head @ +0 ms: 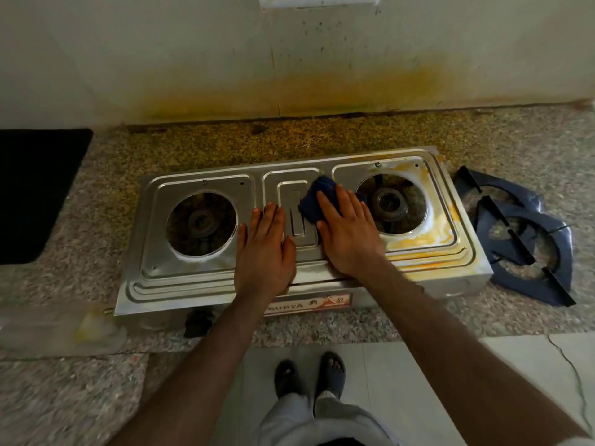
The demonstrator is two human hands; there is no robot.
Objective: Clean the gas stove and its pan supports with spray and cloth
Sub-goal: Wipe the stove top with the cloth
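A steel two-burner gas stove (pixel 225 278) sits on the speckled stone tabletop (pixel 515 140), pushed a little away from the stained wall (pixel 193 59). Both pan supports (pixel 528 236) are off it and lie stacked just beside its right end, dark and overlapping each other on the tabletop.

The person leans over the stove with both arms stretched forward. The left hand (pixel 264 249) lies flat on the steel between the left burner opening and the raised middle panel, fingers straight and together, gripping nothing, just pressing down. The right hand (pixel 349 233) rests on a dark blue cloth (pixel 317 197), fingers spread and laid over it, pressing it against the stove's middle panel close to the right burner (pixel 391 202). Whether the thumb hooks round the cloth I cannot tell; the fingers look straight.

The left half of the stove top looks bright, and the left burner (pixel 201 220) shows through its round opening. The right half carries yellow-orange smears around the burner opening and along the front ridges. The same yellow staining runs along the tabletop behind the stove and up the wall.

A black mat (pixel 35 191) lies at the far left. A blurred clear object (pixel 64 329) with a yellow patch sits at the tabletop's front left edge; what it is I cannot make out. Below, the person's sandalled feet (pixel 309 375) stand on pale floor tiles.
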